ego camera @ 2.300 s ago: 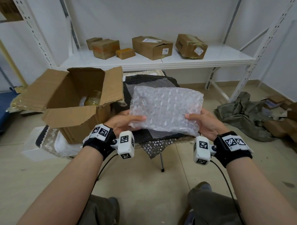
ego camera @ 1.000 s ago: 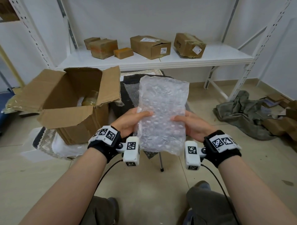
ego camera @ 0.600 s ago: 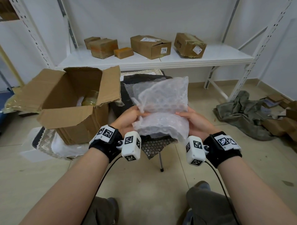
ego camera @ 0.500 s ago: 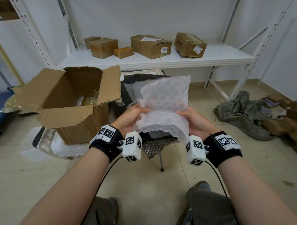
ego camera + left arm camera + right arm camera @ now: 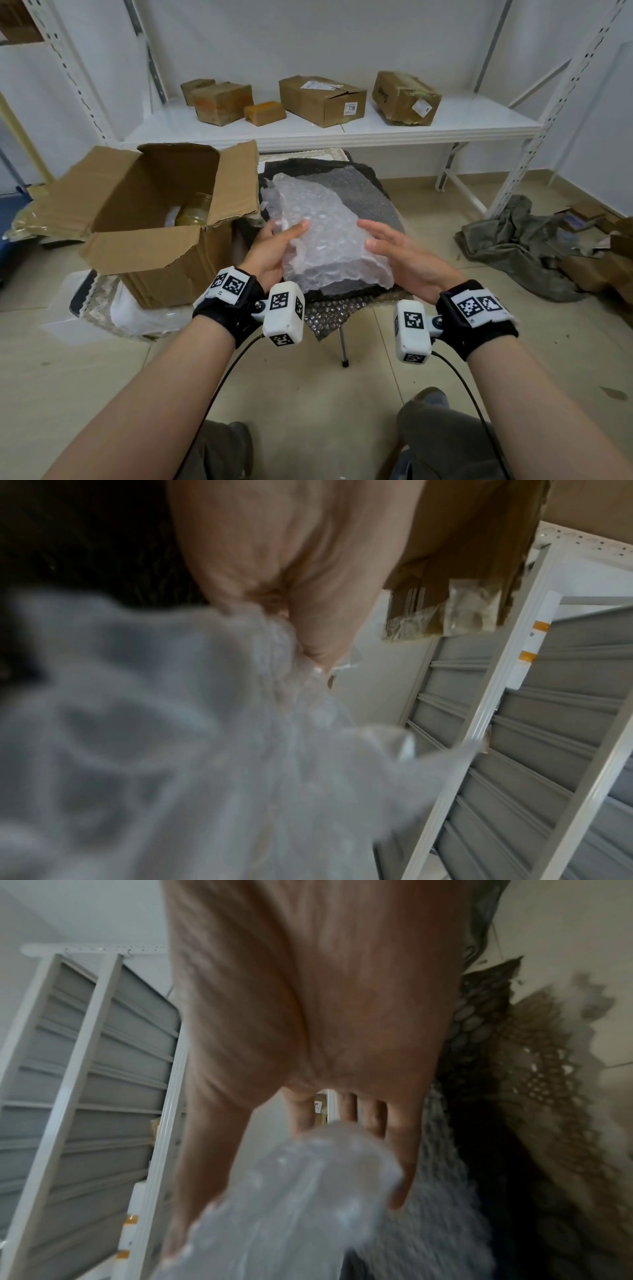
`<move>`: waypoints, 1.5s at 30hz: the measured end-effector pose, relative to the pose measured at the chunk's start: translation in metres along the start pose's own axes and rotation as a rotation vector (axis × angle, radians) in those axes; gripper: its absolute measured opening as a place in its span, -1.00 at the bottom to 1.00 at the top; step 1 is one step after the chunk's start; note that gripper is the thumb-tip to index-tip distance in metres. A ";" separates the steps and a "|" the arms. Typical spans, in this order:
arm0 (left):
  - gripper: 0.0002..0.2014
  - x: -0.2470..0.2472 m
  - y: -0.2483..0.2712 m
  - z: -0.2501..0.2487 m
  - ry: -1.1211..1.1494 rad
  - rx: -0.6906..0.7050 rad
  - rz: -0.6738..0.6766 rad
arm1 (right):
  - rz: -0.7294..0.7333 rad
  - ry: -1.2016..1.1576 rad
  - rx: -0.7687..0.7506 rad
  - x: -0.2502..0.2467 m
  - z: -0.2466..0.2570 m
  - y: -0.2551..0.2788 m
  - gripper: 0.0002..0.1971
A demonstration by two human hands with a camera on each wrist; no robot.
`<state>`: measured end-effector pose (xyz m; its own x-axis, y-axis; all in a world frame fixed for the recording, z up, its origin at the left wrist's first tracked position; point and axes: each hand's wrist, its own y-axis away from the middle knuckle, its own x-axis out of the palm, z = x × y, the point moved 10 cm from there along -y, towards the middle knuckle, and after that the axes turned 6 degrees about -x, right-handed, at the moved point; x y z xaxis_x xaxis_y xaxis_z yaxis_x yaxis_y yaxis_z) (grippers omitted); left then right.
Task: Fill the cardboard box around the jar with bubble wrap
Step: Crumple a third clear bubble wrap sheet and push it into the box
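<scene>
A folded sheet of clear bubble wrap (image 5: 325, 236) hangs in front of me over the stool. My left hand (image 5: 284, 236) grips its left edge, thumb on top; the left wrist view shows the fingers pinching the bubble wrap (image 5: 240, 737). My right hand (image 5: 380, 240) is at the wrap's right edge with straight, spread fingers; in the right wrist view the bubble wrap (image 5: 308, 1191) lies against its palm side. To the left stands the open cardboard box (image 5: 147, 253), flaps up. The glass jar (image 5: 195, 212) is inside it, partly hidden by a flap.
A stool (image 5: 370, 202) covered with a dark mat and more bubble wrap stands under my hands. A white shelf (image 5: 462, 123) behind holds several cardboard boxes (image 5: 322, 99). A green cloth (image 5: 513, 240) lies on the floor at right. Padding lies under the open box.
Both hands turned the wrap upright and folded it. Now the sheet leans back and left, my right hand has let go and spread its fingers, and the left hand alone holds it.
</scene>
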<state>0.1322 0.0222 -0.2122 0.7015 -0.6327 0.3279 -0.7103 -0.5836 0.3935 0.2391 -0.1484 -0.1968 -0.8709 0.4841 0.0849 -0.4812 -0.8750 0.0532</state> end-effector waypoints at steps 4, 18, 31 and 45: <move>-0.52 -0.007 0.000 -0.001 -0.019 0.025 -0.070 | 0.110 -0.010 -0.014 0.010 -0.002 0.001 -0.13; -0.33 0.007 -0.003 -0.003 -0.087 0.005 0.101 | -0.576 -0.221 -0.062 -0.073 -0.013 0.006 -0.71; -0.84 -0.018 -0.017 -0.010 -0.175 0.060 0.020 | -0.802 -0.459 0.069 -0.107 -0.049 0.011 -0.98; -0.85 0.025 -0.004 0.001 0.050 -0.036 0.305 | -0.437 -0.416 -0.055 -0.051 -0.014 -0.007 -0.76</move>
<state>0.1520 0.0083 -0.2065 0.4589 -0.7498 0.4767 -0.8866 -0.3518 0.3002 0.2854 -0.1672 -0.2158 -0.4844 0.7508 0.4491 -0.7997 -0.5881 0.1206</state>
